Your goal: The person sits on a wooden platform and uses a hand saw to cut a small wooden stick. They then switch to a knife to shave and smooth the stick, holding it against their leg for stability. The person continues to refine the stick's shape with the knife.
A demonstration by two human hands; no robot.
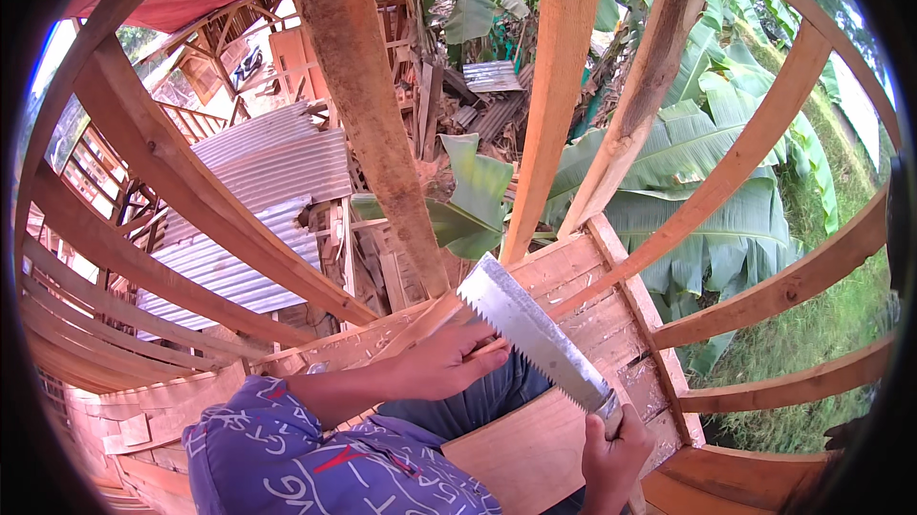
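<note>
We see white and red lettering printed across the purple-blue shirt (277, 453); the right grip (616, 450) is wrapped around the handle end of the saw (540, 329), whose blade slants up and leftward above the planked platform (600, 329), teeth turned toward the left grip (447, 362); that arm reaches in from the lower left, fingers bent near the teeth, though we cannot tell whether they grasp anything; a board (525, 453) lies below the blade; timber posts (355, 104) hem us in, with corrugated sheets (263, 166) and broad leaves (707, 219) beyond.
</note>
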